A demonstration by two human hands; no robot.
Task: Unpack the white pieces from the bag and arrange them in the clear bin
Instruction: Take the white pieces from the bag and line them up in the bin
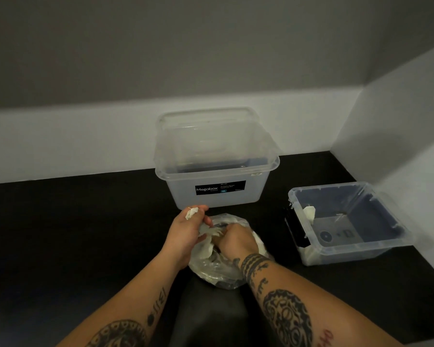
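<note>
Tattooed forearms reach forward to the crumpled clear plastic bag (219,267), which sits on the black floor (73,234) just before a dark-clothed knee (208,319). The right hand (237,242) is plunged into the bag's mouth, its fingers hidden, so their state cannot be told. The left hand (186,232) steadies the rim and pinches a small white piece (191,212) at its fingers, probably to keep the mouth open. Just beyond stands the large clear plastic bin with a black label (217,171), open-topped and near. A smaller clear tub (348,221) lies to the right, one whitish piece (309,213) inside. Open floor spreads to the left.
</note>
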